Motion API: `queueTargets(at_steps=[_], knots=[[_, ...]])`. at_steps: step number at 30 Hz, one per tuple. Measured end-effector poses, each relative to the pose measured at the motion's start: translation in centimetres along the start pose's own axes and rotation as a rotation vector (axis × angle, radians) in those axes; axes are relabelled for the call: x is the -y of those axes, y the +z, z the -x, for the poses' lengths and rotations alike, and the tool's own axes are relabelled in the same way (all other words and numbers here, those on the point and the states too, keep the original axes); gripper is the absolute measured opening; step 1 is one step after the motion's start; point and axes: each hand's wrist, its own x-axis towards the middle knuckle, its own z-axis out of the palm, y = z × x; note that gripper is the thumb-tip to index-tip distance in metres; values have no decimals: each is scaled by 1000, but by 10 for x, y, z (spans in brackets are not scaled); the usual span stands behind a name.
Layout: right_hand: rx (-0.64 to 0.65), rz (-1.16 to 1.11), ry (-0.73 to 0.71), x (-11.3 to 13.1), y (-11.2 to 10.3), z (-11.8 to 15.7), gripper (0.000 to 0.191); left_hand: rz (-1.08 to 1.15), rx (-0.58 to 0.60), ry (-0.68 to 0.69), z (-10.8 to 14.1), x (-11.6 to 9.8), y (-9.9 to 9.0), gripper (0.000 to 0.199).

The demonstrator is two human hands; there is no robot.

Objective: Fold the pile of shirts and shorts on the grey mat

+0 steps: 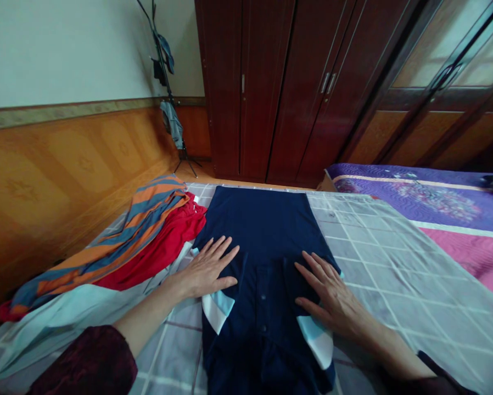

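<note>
A dark navy shirt (263, 225) with a buttoned placket lies spread on the bed in front of me. Its two sleeves, banded in white and light blue near the ends, are folded inward over the body. My left hand (211, 267) rests flat on the left sleeve, fingers spread. On the other side, my right hand (326, 288) lies flat over the right sleeve, its fingers also apart. Neither hand grips the cloth. The shirt's near end runs out of the bottom of the view.
Left of the shirt lie an orange and blue striped garment (106, 247), a red garment (160, 241) and a pale cloth (65, 318). The grey checked bedsheet (378, 274) extends right to a purple bedcover (395, 186). A coat stand (168, 88) and a dark red wardrobe (267, 93) stand beyond.
</note>
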Motion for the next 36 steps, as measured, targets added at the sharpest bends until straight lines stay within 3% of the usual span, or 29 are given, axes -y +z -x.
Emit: queueTargets(at_steps=[4, 7, 10, 14, 18, 21, 25, 28, 32, 36], knots=[[32, 13, -165, 27, -37, 28, 59, -29, -113, 95, 36, -14, -14, 59], [132, 32, -276, 51, -63, 49, 66, -71, -66, 245, 75, -29, -20, 62], [220, 51, -330, 68, -80, 56, 68, -178, -68, 304, 100, -39, -12, 71], [242, 64, -363, 73, -82, 54, 73, -362, -154, 318, 100, -43, 11, 61], [218, 58, -314, 72, -64, 45, 57, -462, -212, 331, 79, -44, 16, 39], [212, 3, -298, 71, -48, 33, 27, -445, -168, 336, 66, -48, 5, 30], [203, -91, -239, 65, -41, 26, 19, -357, -72, 294, 59, -54, -12, 25], [211, -253, -144, 60, -53, 33, 25, -249, 8, 248, 66, -64, -20, 27], [229, -469, 8, 59, -85, 58, 38, -70, 108, 252, 87, -87, -31, 30], [347, -575, 244, 60, -101, 87, 37, 53, 163, 280, 103, -105, -34, 28]])
